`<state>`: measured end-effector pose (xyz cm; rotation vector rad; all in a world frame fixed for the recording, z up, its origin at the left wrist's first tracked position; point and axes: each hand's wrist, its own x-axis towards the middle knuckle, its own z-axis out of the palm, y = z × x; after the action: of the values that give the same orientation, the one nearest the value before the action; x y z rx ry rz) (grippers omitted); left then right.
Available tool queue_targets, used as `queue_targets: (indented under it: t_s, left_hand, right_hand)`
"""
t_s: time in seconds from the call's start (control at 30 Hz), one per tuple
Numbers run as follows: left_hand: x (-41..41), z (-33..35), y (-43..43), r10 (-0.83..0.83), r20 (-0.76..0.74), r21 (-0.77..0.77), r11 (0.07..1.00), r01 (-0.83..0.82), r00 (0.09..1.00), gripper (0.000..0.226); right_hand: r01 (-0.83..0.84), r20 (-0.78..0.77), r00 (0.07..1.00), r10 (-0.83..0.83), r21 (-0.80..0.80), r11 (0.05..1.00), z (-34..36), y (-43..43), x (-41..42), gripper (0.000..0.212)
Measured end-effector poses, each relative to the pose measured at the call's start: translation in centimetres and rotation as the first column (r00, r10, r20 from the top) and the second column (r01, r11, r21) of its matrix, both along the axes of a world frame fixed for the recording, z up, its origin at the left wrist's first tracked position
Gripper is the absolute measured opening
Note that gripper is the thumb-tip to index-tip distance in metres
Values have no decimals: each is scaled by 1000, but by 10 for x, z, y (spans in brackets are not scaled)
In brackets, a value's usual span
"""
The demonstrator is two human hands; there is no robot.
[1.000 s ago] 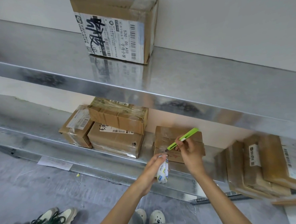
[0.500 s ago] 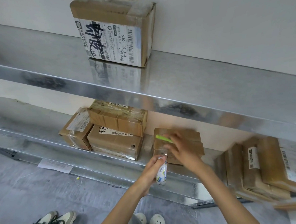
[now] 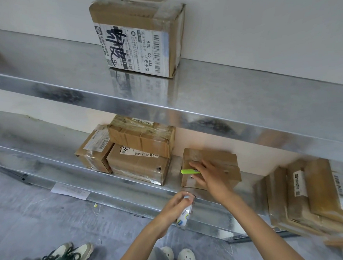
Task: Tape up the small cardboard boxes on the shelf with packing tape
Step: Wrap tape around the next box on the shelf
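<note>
Cardboard first: located the small brown cardboard box point(image 3: 209, 167) on the lower shiny metal shelf point(image 3: 47, 145), just right of three taped brown parcels point(image 3: 140, 152). Noted clear tape across its left end. Found the right hand point(image 3: 211, 177) laid on the box, gripping a lime-green plastic cutter point(image 3: 189, 171); found the left hand point(image 3: 177, 208) below the shelf lip, curled round a white-labelled tape roll point(image 3: 184, 217). Judged step: severing or smoothing a strip. Recommend keeping the strip taut from the roll, cutting away from the fingers, then pressing along the seam to both edges. Cannot confirm blade exposure.
</note>
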<state>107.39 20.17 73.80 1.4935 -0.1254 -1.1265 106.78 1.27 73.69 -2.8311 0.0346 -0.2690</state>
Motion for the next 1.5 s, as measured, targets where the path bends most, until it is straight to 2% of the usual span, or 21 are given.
queue_targets:
  t_s: [0.1,0.23,0.33,0.4,0.53,0.6,0.67,0.83,0.93,1.03,1.07,1.13,1.2,1.23,1.3,1.37,1.4,1.43,1.5]
  left_hand:
    - [-2,3,-1,-5,-12,13,1000,5,1000,18]
    - [-3,7,-7,6,-8,-8,1000,-6,1000,20]
    - [-5,9,-11,-17,-4,-6,1000,17,1000,19]
    - [-5,10,-14,-32,-2,-12,999,32,999,22]
    - [-3,15,-22,-72,41,-19,997,73,997,24]
    - [-3,21,-27,-95,47,-31,995,96,994,27]
    - [-2,25,-32,-101,44,-66,992,104,994,34]
    - [-3,31,-37,-110,105,-138,983,124,988,32]
    - [-3,33,-36,-83,188,-183,976,118,979,27]
    - [-3,38,-35,-66,232,-213,970,117,971,29]
    - [-3,39,-35,-57,244,-228,967,115,968,32]
    - [-4,41,-36,-29,288,-249,963,104,957,35]
    - [-6,43,-38,8,344,-257,963,86,939,37]
    - [-7,45,-41,30,367,-250,966,67,930,39]
    - [-10,46,-46,79,397,-242,970,21,914,45]
    - [-11,42,-50,82,510,-203,979,28,857,45]
    - [-11,39,-52,49,589,-162,985,58,807,44]
    - [-12,36,-52,20,643,-121,990,76,766,45]
    - [-9,40,-52,19,655,-88,995,52,755,43]
  right_hand:
    - [24,-84,996,-17,81,996,4,-3,-1,44]
    - [21,-44,999,-10,273,962,22,-10,-14,34]
    - [156,-17,987,-159,315,936,41,-25,-31,14]
    - [282,-11,953,-302,387,878,46,-38,-45,10]
    - [542,67,785,-616,408,735,34,-61,-66,36]
    - [611,6,730,-683,441,657,20,-70,-70,29]
    - [673,-81,707,-703,381,634,2,-75,-72,21]
    - [734,-312,678,-666,226,641,-41,-81,-74,40]
    - [718,-411,674,-614,169,675,-53,-90,-75,40]
    - [704,-416,683,-601,156,693,-55,-98,-76,42]
    - [690,-378,706,-598,181,700,-50,-96,-76,41]
    - [680,-205,732,-649,255,687,-27,-82,-83,28]
    - [658,5,685,-728,424,622,12,-52,-93,18]
    - [611,31,664,-747,553,566,33,-31,-96,18]
    - [486,-125,745,-655,775,405,65,12,-96,21]
    - [392,-299,860,-414,906,158,76,43,-90,24]
    - [373,-342,884,-318,927,37,77,52,-86,30]
    - [352,-348,897,-271,935,-38,77,56,-82,36]
    - [325,-331,905,-266,943,-68,80,57,-77,42]
